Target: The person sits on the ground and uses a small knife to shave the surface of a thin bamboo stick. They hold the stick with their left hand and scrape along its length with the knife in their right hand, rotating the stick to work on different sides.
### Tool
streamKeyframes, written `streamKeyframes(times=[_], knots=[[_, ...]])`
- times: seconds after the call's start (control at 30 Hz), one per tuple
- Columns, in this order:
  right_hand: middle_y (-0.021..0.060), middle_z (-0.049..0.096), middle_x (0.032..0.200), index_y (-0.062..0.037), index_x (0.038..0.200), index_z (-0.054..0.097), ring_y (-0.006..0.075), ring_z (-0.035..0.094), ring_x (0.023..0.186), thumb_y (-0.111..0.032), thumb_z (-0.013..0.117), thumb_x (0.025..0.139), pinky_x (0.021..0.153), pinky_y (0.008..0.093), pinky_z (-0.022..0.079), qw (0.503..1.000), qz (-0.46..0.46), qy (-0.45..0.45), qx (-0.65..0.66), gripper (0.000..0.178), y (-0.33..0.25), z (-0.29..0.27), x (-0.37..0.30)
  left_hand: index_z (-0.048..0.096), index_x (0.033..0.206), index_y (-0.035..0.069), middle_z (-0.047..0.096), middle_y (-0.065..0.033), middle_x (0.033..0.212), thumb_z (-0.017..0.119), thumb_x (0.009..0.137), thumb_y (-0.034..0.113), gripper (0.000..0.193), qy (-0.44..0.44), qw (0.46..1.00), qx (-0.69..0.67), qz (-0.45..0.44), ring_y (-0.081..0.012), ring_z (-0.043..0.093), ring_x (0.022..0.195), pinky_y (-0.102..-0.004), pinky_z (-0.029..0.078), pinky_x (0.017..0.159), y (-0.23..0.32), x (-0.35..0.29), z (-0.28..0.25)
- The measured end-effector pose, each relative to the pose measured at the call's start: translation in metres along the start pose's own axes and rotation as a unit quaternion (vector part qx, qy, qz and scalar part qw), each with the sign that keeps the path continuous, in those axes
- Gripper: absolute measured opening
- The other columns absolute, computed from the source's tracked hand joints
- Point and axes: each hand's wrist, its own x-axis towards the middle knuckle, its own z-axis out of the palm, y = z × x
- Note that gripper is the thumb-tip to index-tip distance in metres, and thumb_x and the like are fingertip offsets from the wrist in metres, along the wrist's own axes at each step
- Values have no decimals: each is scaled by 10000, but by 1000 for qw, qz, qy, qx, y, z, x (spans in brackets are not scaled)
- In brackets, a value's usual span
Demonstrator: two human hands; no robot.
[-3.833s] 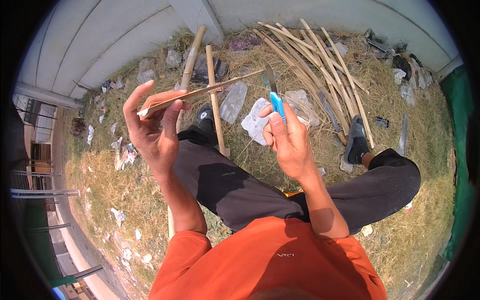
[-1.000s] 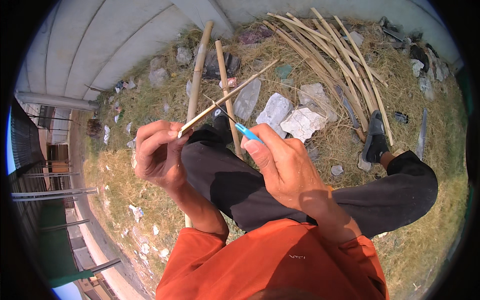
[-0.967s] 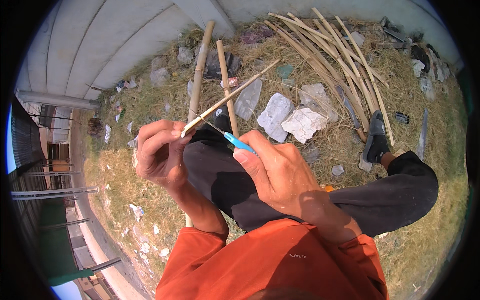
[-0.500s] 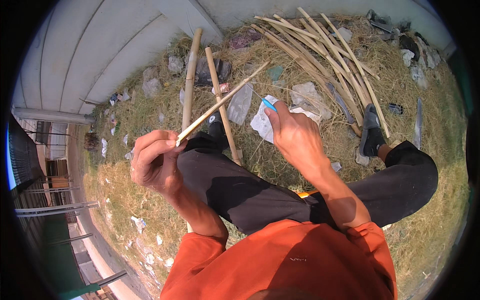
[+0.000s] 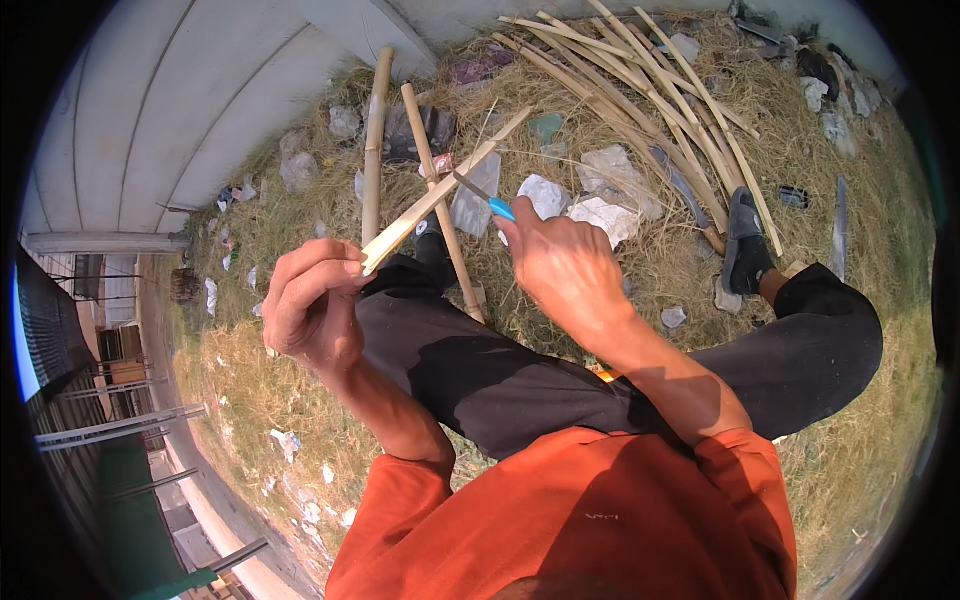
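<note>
A split bamboo strip [image 5: 425, 210] slants up and away from my left hand [image 5: 318, 300], its near end pinched between thumb and fingers. The strip's broad pale face shows, and a thin sliver sticks up near its far end. My right hand [image 5: 568, 262] is closed round the blue handle of a small knife [image 5: 502, 209], thumb along the handle. The knife's narrow blade points left and meets the strip's edge about midway, though I cannot tell whether it cuts in. Behind the strip, a thin bamboo pole [image 5: 428, 150] leans past my left leg.
A thicker bamboo pole [image 5: 376, 140] stands near the wall [image 5: 170, 110]. Several bamboo strips [image 5: 650, 90] lie at the far right, beside a long curved blade [image 5: 684, 187] with a wooden handle. A flat metal blade [image 5: 840, 230] lies beyond my right foot. Litter dots the dry grass.
My right hand has moved left and slightly down, bringing the knife blade to the strip. The strip has turned to show its broader face. My left hand has barely shifted.
</note>
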Motion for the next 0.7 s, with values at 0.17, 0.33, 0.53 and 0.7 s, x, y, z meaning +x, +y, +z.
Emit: streamKeyframes(times=[0.17, 0.33, 0.53, 0.7], knots=[[169, 546, 519, -11, 924, 520, 402, 574, 501, -307, 455, 992, 484, 479, 456, 952, 109, -87, 272, 310, -6, -39, 7, 647, 859, -20, 624, -130, 857, 723, 674, -149, 238, 107, 987, -87, -81, -187, 627, 746, -292, 539, 651, 1, -8, 7], [205, 551, 540, -15, 920, 497, 431, 578, 538, -308, 431, 1000, 484, 499, 442, 890, 35, -113, 441, 311, -41, -65, 13, 644, 894, -26, 625, -135, 888, 735, 674, -144, 266, 118, 985, -96, -83, -187, 622, 776, -287, 538, 666, 3, 9, 13], [202, 537, 509, -17, 941, 513, 430, 577, 516, -297, 436, 996, 470, 493, 456, 897, 25, -134, 420, 296, -44, -74, 20, 647, 891, -32, 632, -135, 887, 732, 668, -153, 268, 106, 989, -77, -66, -183, 614, 787, -283, 525, 670, 2, 12, 13], [170, 544, 495, -37, 933, 545, 374, 598, 491, -298, 467, 983, 452, 443, 478, 946, -19, -100, 307, 277, -45, -70, 18, 651, 882, -27, 638, -138, 875, 734, 655, -156, 274, 82, 994, -51, -51, -184, 614, 784, -281, 514, 670, 1, 12, 8]])
